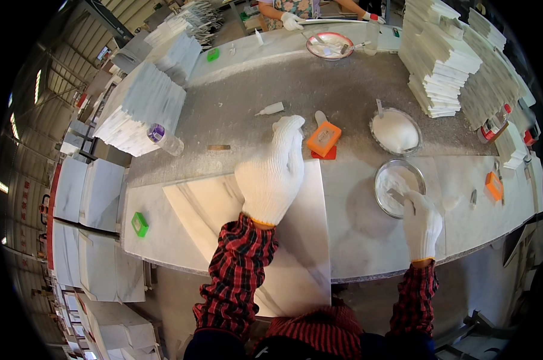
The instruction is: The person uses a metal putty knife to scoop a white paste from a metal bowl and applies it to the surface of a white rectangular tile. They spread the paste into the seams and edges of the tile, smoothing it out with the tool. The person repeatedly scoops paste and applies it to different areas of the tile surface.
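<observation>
My left hand (273, 171), in a white knit glove, reaches over the far edge of a white, grey-veined marble tile (301, 240). Its fingers are curled closed, and whatever lies inside them is hidden. The tile lies at an angle on the bench, its near end jutting past the front edge. To the right, my gloved right hand (423, 228) is closed round a putty knife (396, 195); only its flat metal blade shows, dipping into white powder or paste in a metal bowl (378, 193). An orange block-shaped tool (324, 139) rests just right of my left hand.
Another bowl of white powder (373, 135) stands behind the metal one. Stacked marble tiles rise at left (142, 99) and right (433, 60). A clear purple-capped bottle (165, 139), a small white squeeze bottle (271, 108) and a green block (139, 224) sit around. Across the bench a gloved person (292, 21) works.
</observation>
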Motion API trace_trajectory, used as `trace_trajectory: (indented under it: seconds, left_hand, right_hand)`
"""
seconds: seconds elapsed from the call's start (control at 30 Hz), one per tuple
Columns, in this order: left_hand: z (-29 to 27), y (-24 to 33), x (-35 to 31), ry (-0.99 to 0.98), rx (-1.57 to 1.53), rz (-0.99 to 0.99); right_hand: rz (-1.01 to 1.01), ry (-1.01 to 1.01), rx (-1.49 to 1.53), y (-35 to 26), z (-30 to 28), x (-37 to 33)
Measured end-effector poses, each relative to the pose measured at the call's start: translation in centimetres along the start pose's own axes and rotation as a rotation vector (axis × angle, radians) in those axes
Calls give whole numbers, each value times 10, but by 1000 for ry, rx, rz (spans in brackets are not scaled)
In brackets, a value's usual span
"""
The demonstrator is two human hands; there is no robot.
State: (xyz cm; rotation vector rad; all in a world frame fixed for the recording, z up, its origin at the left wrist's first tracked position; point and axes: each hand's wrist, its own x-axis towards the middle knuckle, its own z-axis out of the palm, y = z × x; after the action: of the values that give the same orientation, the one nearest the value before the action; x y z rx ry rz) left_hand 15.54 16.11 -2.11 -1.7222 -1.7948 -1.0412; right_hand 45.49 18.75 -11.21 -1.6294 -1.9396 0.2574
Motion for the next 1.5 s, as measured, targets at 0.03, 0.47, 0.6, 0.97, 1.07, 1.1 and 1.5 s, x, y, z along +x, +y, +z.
trace_trajectory:
  seconds: [0.03,0.47,0.6,0.97,1.07,1.1,1.5]
  left_hand:
    - [0,0,0,9,-2,3]
    - [6,-8,-4,-87,61,-117]
    - [12,2,0,-28,64,-90]
    - [11,-4,-8,59,-226,-215]
    - [14,-4,-2,242,-197,-58]
    - [12,1,1,239,-188,-64]
    - [6,-7,-8,79,-145,-214]
  right_hand:
    - [-36,-24,-24,8,8,-2]
    - [414,84,307,78,-49,-29]
    - [422,429,343,156,-15,-47]
    - [477,353,118,165,25,-13]
    - [503,255,102,179,27,0]
    - [482,257,140,196,25,1]
    - [-16,-383,824,3,-68,46]
